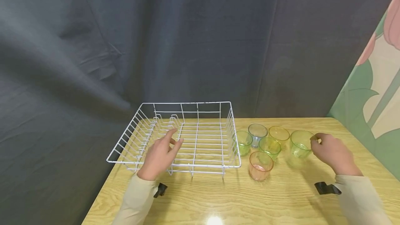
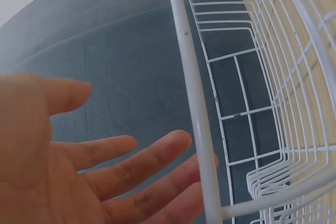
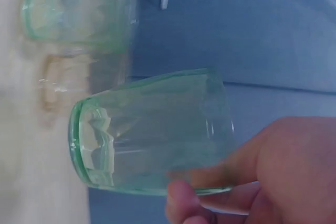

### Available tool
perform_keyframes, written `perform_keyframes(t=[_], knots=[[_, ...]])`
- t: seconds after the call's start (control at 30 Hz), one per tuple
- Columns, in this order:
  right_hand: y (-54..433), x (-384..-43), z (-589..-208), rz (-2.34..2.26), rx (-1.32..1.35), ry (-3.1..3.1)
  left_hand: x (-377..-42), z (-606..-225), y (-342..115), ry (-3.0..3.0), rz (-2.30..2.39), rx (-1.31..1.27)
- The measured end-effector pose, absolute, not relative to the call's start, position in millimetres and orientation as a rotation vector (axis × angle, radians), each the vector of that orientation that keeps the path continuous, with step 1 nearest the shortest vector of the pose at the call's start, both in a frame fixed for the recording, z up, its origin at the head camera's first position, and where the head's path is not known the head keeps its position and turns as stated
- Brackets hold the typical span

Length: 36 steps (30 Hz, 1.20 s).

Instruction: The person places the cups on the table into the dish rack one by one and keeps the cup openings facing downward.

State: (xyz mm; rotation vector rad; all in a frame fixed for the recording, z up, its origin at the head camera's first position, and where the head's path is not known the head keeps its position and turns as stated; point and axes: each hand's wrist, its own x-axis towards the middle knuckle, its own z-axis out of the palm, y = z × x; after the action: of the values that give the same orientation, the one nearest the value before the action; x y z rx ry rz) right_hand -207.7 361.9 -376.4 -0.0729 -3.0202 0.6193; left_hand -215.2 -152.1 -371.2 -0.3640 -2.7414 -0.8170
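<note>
My right hand (image 1: 332, 152) pinches the rim of a pale green glass (image 1: 300, 145) between thumb and fingers, at the right end of a group of glasses. In the right wrist view the thumb lies on the outside of the glass wall (image 3: 152, 135) and a finger reaches inside. The left hand (image 1: 160, 155) hovers at the front of a white wire dish rack (image 1: 195, 165), holding nothing. Its fingers (image 2: 126, 174) are loosely spread close to the rack's top wire (image 2: 195, 93) in the left wrist view.
Between rack and right hand stand a green glass (image 1: 243, 143), a blue glass (image 1: 257, 135), a yellow glass (image 1: 279, 134), a yellow-green glass (image 1: 270, 148) and an orange-pink glass (image 1: 260, 169). They stand on a wooden table (image 1: 250, 204) before a dark curtain (image 1: 203, 44).
</note>
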Motion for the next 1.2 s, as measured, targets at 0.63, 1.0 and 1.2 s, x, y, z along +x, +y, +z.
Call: perform_keyframes(t=[0.63, 1.0, 1.2], knots=[[255.7, -199.3, -331.3, 0.724, 0.221, -2.734, -211.2, -360.6, -129.1, -2.694, -1.002, -0.517], [198.0, -191.1, -335.4, 0.885, 0.445, -2.622, -209.6, -357.0, -102.5, -2.687, -1.173, -0.631], [179.5, -188.7, -339.5, 0.926, 0.505, -2.615, -208.4, -358.4, -91.0, -2.726, -1.237, -0.662]])
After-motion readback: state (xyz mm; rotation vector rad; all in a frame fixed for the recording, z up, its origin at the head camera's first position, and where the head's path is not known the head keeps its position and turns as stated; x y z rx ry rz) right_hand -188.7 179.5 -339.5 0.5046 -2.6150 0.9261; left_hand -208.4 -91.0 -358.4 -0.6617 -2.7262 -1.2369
